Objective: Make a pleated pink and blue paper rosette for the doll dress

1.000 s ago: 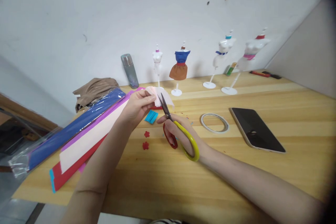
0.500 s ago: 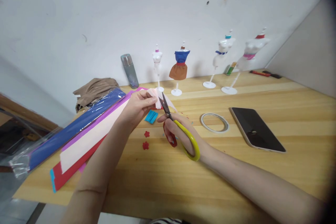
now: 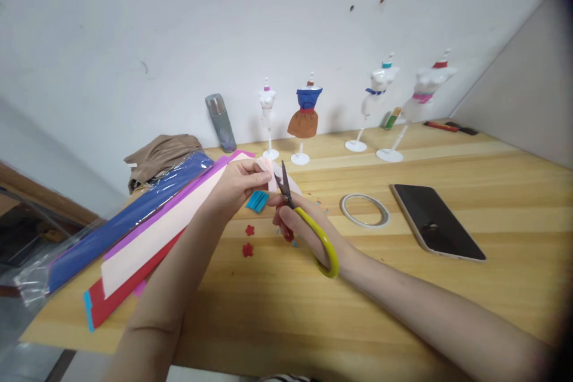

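My left hand [image 3: 239, 184] pinches a small folded piece of pale pink paper [image 3: 268, 168] above the wooden table [image 3: 403, 298]. My right hand [image 3: 299, 228] grips scissors [image 3: 308, 227] with one yellow and one red handle loop; the dark blades point up and away, nearly closed, at the paper's edge. Under the hands lie a small blue folded piece [image 3: 258, 200] and two little red paper flowers [image 3: 248, 240].
Long coloured paper sheets [image 3: 147, 233] in a plastic sleeve stretch to the left. A tape ring [image 3: 365, 209] and a dark phone [image 3: 436, 229] lie to the right. Several small dress-form mannequins [image 3: 306, 119], a grey bottle [image 3: 220, 122] and brown cloth [image 3: 159, 152] stand along the wall.
The scissor blades have closed from wide open to nearly shut on the pink paper. Both hands have stayed at the same place.
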The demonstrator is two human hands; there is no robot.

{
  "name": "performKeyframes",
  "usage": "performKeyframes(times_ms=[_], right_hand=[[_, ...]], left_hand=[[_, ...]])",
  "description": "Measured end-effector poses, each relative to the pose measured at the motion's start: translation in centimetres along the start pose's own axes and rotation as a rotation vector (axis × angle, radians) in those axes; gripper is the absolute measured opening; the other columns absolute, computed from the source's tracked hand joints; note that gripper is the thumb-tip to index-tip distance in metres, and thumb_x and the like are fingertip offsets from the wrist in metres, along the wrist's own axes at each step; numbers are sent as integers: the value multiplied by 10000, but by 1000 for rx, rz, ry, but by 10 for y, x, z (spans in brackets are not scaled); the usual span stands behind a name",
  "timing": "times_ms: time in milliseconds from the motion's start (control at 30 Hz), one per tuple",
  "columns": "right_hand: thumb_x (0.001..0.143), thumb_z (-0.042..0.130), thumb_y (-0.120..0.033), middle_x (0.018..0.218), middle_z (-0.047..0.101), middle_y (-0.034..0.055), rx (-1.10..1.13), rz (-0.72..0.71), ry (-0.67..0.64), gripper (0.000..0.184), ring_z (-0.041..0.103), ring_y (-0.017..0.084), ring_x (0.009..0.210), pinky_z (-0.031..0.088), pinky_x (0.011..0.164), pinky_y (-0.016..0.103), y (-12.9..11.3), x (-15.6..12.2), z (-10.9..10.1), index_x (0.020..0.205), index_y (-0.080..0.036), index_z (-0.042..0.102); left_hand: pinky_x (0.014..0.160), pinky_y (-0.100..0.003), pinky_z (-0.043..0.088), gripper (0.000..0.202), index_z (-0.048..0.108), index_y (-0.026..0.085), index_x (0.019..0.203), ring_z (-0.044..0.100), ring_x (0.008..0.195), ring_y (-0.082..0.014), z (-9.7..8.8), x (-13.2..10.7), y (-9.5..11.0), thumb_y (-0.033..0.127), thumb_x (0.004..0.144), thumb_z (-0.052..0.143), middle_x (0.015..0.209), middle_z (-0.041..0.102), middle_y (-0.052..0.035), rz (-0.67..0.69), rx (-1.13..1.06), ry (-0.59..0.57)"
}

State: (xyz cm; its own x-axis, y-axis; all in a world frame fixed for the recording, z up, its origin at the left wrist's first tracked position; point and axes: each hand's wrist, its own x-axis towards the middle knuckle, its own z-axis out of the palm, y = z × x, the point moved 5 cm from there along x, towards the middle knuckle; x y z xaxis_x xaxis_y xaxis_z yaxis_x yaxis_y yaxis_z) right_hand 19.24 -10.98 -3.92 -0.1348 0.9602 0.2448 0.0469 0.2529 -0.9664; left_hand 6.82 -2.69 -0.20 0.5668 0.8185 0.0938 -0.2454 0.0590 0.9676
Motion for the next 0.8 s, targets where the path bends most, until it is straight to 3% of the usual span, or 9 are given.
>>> performKeyframes(times_ms=[133, 233, 400, 533, 700, 800], right_hand=[[943, 547, -611, 778, 574, 12, -34, -11, 21, 393, 517, 173, 654, 441, 588, 312, -2, 2, -3, 1001, -225, 600], [922, 564, -659, 797, 577, 18, -17, -30, 5, 446, 509, 168, 652, 436, 583, 314, -5, 1, -4, 1006, -223, 598], [862, 573, -789, 838, 611, 29, 139, 39, -71, 582, 527, 161, 635, 449, 589, 328, -6, 0, 0, 990, -222, 586], [836, 602, -796, 885, 639, 48, 192, 99, -86, 614, 545, 158, 654, 456, 603, 331, -9, -1, 2, 1010, -208, 592], [839, 616, -780, 899, 638, 51, 197, 111, -80, 624, 554, 152, 669, 448, 611, 325, -12, -2, 1, 1053, -194, 609], [852, 597, -787, 893, 634, 48, 176, 92, -80, 619, 557, 155, 672, 457, 618, 332, -8, -1, 0, 1043, -198, 609]], left_hand=[[762, -310, 501, 221, 704, 132, 700, 624, 686, -137, 2, -3, -2, 252, 756, 880, 712, 683, -22, -48, -40, 14], [751, -313, 498, 216, 715, 127, 744, 625, 689, -143, 3, -2, -2, 275, 766, 871, 739, 692, -34, -64, -62, -18], [748, -320, 514, 222, 737, 144, 813, 666, 727, -171, 0, 3, 1, 313, 751, 865, 782, 720, -48, 3, -54, -20], [763, -332, 541, 282, 764, 166, 944, 696, 778, -191, -4, 4, 1, 302, 723, 874, 832, 748, -48, 47, -27, 4], [687, -316, 527, 361, 776, 165, 1030, 663, 690, -170, -4, 3, 0, 336, 728, 877, 805, 745, -44, 34, -11, -18], [629, -301, 499, 343, 778, 157, 954, 637, 644, -164, -4, 2, -2, 372, 711, 889, 766, 732, -43, 12, 1, -28]])
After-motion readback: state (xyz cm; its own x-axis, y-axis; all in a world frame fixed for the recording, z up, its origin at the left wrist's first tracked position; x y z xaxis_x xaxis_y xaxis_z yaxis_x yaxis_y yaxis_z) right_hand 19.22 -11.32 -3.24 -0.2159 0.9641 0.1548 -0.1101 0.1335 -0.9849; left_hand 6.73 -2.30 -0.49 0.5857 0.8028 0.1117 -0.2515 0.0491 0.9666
